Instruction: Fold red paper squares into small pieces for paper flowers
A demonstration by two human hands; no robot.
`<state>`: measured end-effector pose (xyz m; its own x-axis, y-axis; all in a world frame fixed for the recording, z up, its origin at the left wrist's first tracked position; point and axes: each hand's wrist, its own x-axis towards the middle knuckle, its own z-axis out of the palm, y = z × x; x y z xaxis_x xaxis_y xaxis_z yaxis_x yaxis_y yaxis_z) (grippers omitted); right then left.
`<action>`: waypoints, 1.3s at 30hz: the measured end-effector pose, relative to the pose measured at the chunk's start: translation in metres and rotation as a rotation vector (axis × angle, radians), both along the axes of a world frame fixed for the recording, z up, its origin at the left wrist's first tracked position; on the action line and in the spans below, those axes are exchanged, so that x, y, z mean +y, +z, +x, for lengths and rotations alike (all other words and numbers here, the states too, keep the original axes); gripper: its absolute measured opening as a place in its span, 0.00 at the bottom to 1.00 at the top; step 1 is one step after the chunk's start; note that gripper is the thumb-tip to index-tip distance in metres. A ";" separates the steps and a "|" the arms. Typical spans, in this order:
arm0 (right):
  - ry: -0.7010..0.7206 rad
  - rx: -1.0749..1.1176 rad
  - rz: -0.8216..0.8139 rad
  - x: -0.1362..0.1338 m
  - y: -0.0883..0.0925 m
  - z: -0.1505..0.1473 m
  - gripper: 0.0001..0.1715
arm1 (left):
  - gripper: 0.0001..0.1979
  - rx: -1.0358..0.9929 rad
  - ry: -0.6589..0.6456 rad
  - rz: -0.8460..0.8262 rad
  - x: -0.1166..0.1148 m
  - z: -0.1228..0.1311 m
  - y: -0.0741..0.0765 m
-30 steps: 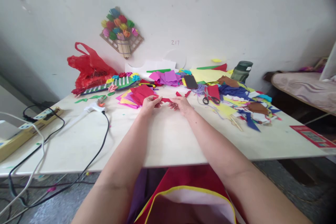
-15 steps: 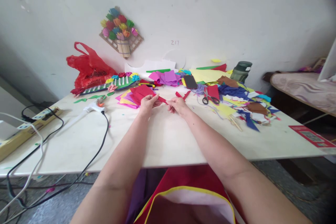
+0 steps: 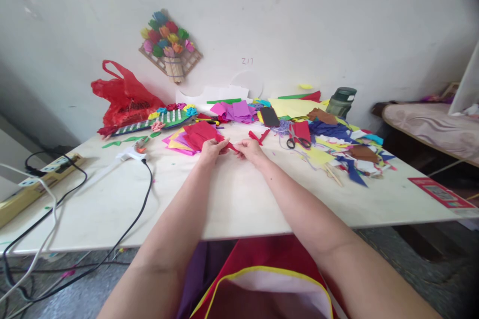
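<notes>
My left hand [image 3: 212, 150] and my right hand [image 3: 250, 149] meet over the white table [image 3: 232, 199], both pinched on a small strip of red paper [image 3: 232, 147]. Their fingertips almost touch. Just behind my left hand lies a stack of red, pink and yellow paper sheets [image 3: 190, 137]. Two more red strips [image 3: 259, 136] lie just beyond my right hand. Red-handled scissors [image 3: 295, 138] rest to the right of them.
A glue gun [image 3: 130, 152] with a black cord lies at left, near a power strip [image 3: 37, 184]. A red plastic bag [image 3: 121, 94], a phone [image 3: 269, 116], a green jar [image 3: 342, 101] and scattered coloured paper scraps [image 3: 348, 152] fill the back and right.
My hands have drawn closer together on the red strip, which now shows shorter between them. The view has shifted slightly to the right.
</notes>
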<state>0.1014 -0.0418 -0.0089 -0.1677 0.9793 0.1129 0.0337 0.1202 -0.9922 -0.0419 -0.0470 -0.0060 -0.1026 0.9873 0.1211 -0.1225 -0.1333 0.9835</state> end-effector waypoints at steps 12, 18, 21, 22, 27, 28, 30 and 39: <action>-0.018 0.048 0.123 0.009 -0.006 -0.001 0.06 | 0.19 -0.006 0.073 -0.014 0.006 -0.005 -0.003; -0.025 -0.019 0.132 0.009 -0.002 0.000 0.06 | 0.20 -0.046 0.061 0.010 0.002 -0.004 0.000; -0.096 0.011 0.141 0.011 0.002 0.006 0.08 | 0.22 -0.066 0.029 0.025 0.000 -0.004 0.002; -0.128 0.027 0.152 0.012 0.003 0.009 0.08 | 0.23 -0.066 0.023 0.023 0.000 -0.005 0.002; -0.320 0.111 0.156 0.027 0.008 0.038 0.09 | 0.25 -0.027 0.022 0.002 -0.002 -0.004 0.004; -0.371 0.144 0.160 0.031 0.009 0.046 0.10 | 0.25 -0.021 0.021 0.004 -0.002 -0.004 0.004; -0.472 0.181 0.192 0.038 0.009 0.062 0.14 | 0.25 -0.008 0.024 0.009 -0.002 -0.003 0.005; -0.707 0.001 0.085 0.058 -0.010 0.098 0.16 | 0.23 0.025 0.088 -0.009 -0.001 -0.002 0.005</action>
